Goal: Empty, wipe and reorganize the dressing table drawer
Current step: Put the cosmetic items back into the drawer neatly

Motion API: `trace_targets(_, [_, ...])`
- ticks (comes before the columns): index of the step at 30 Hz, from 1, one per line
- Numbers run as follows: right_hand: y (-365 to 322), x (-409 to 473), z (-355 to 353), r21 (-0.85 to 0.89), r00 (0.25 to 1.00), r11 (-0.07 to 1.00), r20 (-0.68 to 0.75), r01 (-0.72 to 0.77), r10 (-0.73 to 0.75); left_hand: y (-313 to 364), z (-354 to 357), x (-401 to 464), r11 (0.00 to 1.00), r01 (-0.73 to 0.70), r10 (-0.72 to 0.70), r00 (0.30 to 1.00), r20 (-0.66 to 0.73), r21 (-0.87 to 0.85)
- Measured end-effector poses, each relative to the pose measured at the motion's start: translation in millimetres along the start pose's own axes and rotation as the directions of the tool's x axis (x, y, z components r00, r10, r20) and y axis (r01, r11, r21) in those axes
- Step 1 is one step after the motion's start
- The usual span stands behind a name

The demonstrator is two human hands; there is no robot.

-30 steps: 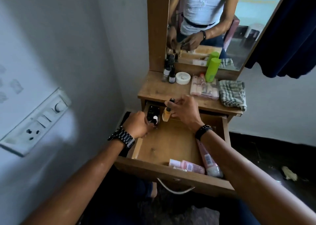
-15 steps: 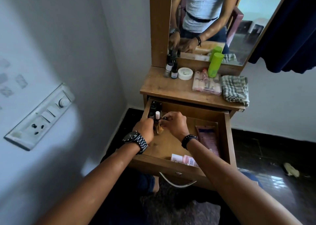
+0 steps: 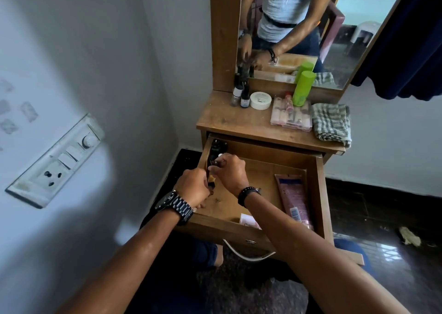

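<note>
The wooden drawer (image 3: 321, 194) of the dressing table is pulled out. My right hand (image 3: 233, 174) and my left hand (image 3: 192, 188) meet over its back left part. Between them stands a small amber bottle (image 3: 212, 180); my right fingers pinch its dark cap. My left fingers curl beside its base, and their grip is hidden. Dark bottles (image 3: 217, 147) stand in the back left corner. A pink tube (image 3: 295, 199) lies along the right side, and a pink box (image 3: 247, 220) sits at the front.
On the tabletop (image 3: 229, 120) stand small dark bottles (image 3: 241, 95), a white jar (image 3: 260, 99), a green bottle (image 3: 303, 86), a clear case of cosmetics (image 3: 290, 116) and a folded checked cloth (image 3: 331, 122). The wall with a switchboard (image 3: 59, 160) is close on the left.
My right hand brought the amber bottle down from the tabletop's edge into the drawer's back left part, beside the dark bottles. My left hand stayed there. The view pulled back.
</note>
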State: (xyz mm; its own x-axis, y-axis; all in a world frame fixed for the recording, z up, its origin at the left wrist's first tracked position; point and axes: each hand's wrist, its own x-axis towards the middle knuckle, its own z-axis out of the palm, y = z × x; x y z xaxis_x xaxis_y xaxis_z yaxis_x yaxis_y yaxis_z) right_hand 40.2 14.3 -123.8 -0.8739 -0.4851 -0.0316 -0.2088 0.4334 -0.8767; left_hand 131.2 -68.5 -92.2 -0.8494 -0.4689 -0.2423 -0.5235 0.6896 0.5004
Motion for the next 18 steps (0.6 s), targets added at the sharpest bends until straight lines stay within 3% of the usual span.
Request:
trace_targets(6, [-2,-2,0,0.012,1.0,1.0,0.024,-0.019,0.018,1,3,-2,0.996,0.03,-0.031,0.999,-0.01,-0.084])
trace_targets(13, [10,-11,-27,0.009,0.999,1.0,-0.054,0.005,-0.004,5,2,3,0.986,-0.004,-0.002,0.999,-0.039,-0.166])
trace_targets(15, [18,-17,-38,0.022,0.999,0.998,0.015,-0.051,0.05,10,3,4,0.987,-0.04,0.033,0.998,-0.047,-0.153])
trace_targets(18, [21,-27,-51,0.286,0.948,0.921,0.249,-0.266,0.197,21,6,4,0.987,-0.109,0.105,0.994,-0.042,-0.118])
